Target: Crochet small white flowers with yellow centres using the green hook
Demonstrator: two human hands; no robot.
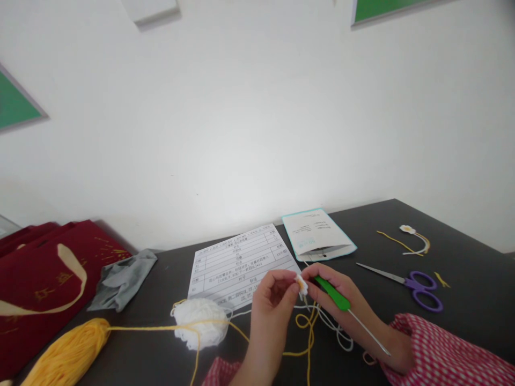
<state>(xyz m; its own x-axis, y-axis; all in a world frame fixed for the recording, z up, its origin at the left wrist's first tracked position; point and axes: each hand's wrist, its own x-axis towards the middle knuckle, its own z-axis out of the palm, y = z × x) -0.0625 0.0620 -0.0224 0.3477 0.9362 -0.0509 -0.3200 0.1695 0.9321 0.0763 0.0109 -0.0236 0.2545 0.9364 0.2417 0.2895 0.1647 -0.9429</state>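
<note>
My left hand [271, 300] pinches a small white and yellow crocheted flower [301, 286] between thumb and fingertips. My right hand [336, 289] is closed around a crochet hook with a green handle [333, 294], one metal end sticking out past the wrist. The right fingertips touch the flower's right edge. White yarn [332, 321] and yellow yarn [310, 335] trail down from the flower. To the left sit a white yarn ball [201, 323] and a yellow skein [68, 354], with a yellow strand running across the ball.
A printed pattern sheet [229, 262] lies behind my hands, with a white and blue pouch [317, 233] beside it. On the right are purple-handled scissors [422, 289], yarn scraps [441, 280] and another crocheted flower [407, 229]. A red bag [48, 284] and grey cloth [120, 281] are at left.
</note>
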